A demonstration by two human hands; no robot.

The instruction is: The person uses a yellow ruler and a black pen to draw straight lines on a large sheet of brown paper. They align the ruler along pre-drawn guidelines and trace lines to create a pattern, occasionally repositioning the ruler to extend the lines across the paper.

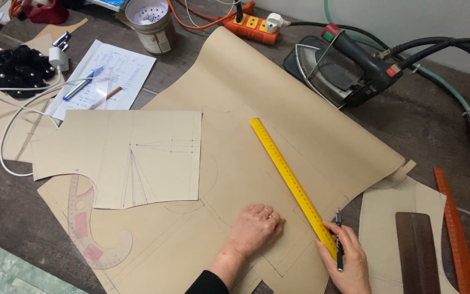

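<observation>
Crowded table [6, 218]: right hand [349, 261] at ruler [292, 182] edge

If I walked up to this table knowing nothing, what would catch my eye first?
Probably the bright yellow ruler, lying slantwise across the big sheet of brown pattern paper in the middle. The right hand steadies its lower end while holding a pencil, and the left hand presses flat on the paper beside it. At the back right sits a heavy dark iron.
</observation>
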